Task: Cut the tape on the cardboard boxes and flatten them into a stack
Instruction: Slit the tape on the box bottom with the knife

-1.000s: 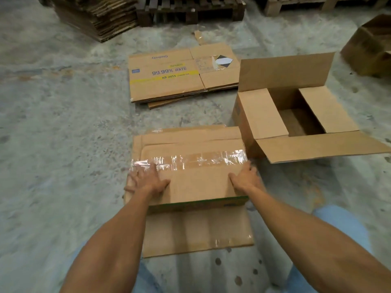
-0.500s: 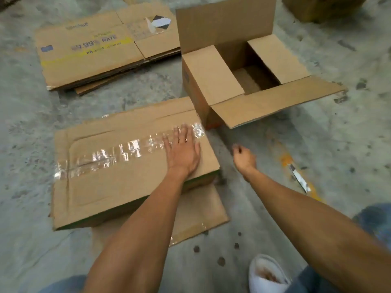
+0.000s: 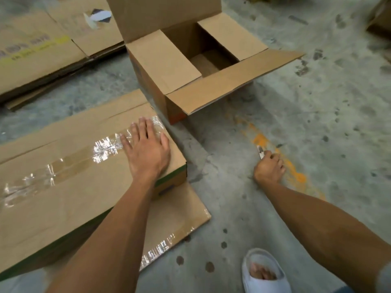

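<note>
**Flat Palm on the Box, Fingers on the Cutter**

On the concrete floor (image 3: 317, 123), a flattened cardboard box (image 3: 63, 187) is lying with clear tape (image 3: 69, 163) running along its top. The left hand (image 3: 148, 151) is pressing down on it near the right end, fingers straight and spread. Well apart to the right, the right hand (image 3: 269, 168) is curling its fingers around a small cutter (image 3: 260, 152) on the floor. An open box (image 3: 190, 66) is standing just behind.

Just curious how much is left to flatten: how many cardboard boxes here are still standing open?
1 for sure: the brown open-topped cardboard box beyond the taped, flattened carton. Another brown box corner shows at the upper right edge, mostly out of frame, so I cannot tell.
</note>
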